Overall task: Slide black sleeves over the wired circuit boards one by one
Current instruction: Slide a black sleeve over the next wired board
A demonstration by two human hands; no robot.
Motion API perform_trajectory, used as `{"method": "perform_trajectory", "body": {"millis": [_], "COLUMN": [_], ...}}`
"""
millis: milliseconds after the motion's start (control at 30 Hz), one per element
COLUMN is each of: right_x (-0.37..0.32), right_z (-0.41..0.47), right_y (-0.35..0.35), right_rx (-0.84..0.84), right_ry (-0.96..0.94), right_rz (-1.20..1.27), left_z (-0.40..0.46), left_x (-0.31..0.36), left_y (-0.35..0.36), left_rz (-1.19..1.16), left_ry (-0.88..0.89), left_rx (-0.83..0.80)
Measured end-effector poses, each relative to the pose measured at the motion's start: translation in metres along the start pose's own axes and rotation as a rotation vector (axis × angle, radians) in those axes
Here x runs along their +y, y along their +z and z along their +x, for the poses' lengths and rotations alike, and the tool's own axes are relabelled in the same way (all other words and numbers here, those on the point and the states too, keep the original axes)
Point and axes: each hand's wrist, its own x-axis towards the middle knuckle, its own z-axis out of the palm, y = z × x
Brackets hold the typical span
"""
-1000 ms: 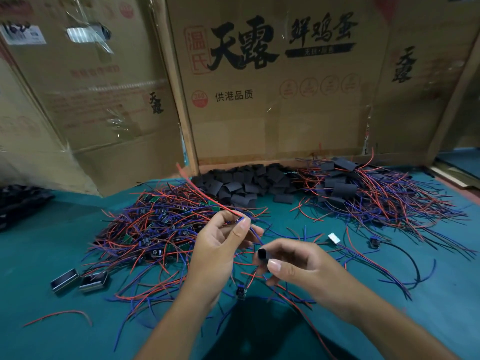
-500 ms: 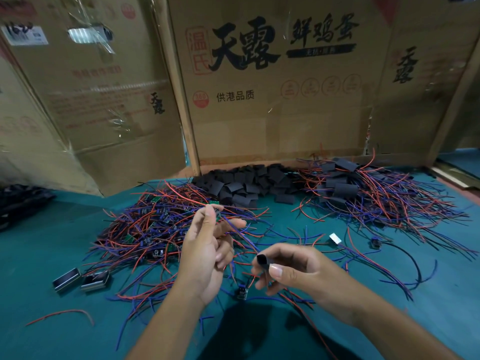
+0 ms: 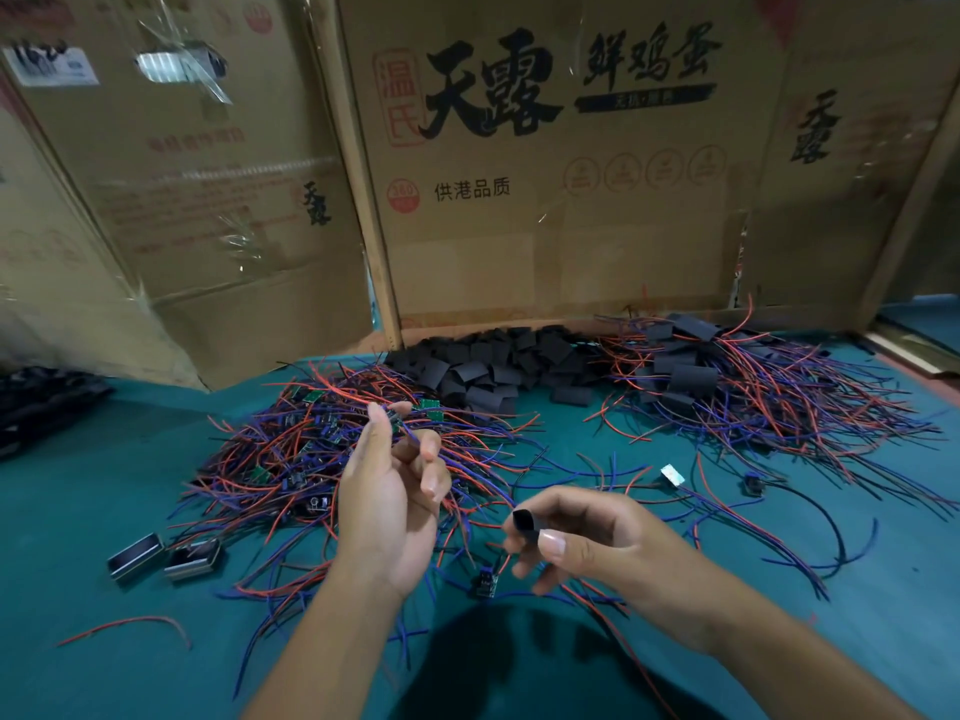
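My left hand [image 3: 390, 491] is raised over the pile of wired circuit boards [image 3: 311, 449] and pinches a small board [image 3: 396, 421] by its blue and red wires at the fingertips. My right hand [image 3: 587, 537] holds a black sleeve [image 3: 524, 522] between thumb and forefinger, its open end facing left, a short way right of and below the left hand. Loose black sleeves [image 3: 493, 366] lie heaped at the back centre. Sleeved boards with wires [image 3: 727, 387] are piled at the back right.
Cardboard boxes [image 3: 545, 174] wall off the back of the green table [image 3: 104, 511]. Two small metal parts [image 3: 166, 556] lie at the front left. One loose board [image 3: 488, 582] lies between my wrists. Stray wires and a black cable [image 3: 810, 511] spread to the right.
My left hand has turned palm-up and lifted the board away from the pile, its long red wire no longer stretched up to the left. My right hand with the sleeve has barely moved.
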Motion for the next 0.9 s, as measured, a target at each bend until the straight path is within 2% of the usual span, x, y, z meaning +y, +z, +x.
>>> {"method": "perform_trajectory", "body": {"millis": [267, 467, 567, 667, 767, 900], "right_x": [0.002, 0.003, 0.006, 0.007, 0.013, 0.022], "right_z": [0.0, 0.002, 0.002, 0.003, 0.004, 0.005], "right_y": [0.001, 0.0, -0.005, -0.013, -0.019, -0.015], "right_rx": [0.033, 0.042, 0.04, 0.133, 0.342, 0.37], "right_ry": [-0.016, -0.058, -0.077, -0.131, -0.194, -0.167], "right_rz": [-0.012, 0.021, -0.005, -0.185, -0.61, -0.7], "left_z": [-0.002, -0.013, -0.013, -0.009, -0.008, -0.009], "left_x": [-0.003, -0.013, -0.012, -0.003, 0.004, 0.005], "left_y": [0.002, 0.011, 0.012, 0.01, 0.007, 0.007], "left_rz": [-0.015, 0.125, 0.094, 0.005, -0.034, -0.022], "left_ry": [-0.038, -0.101, -0.096, -0.066, -0.028, -0.018], "left_rx": [-0.063, -0.178, -0.181, -0.153, -0.147, -0.164]}}
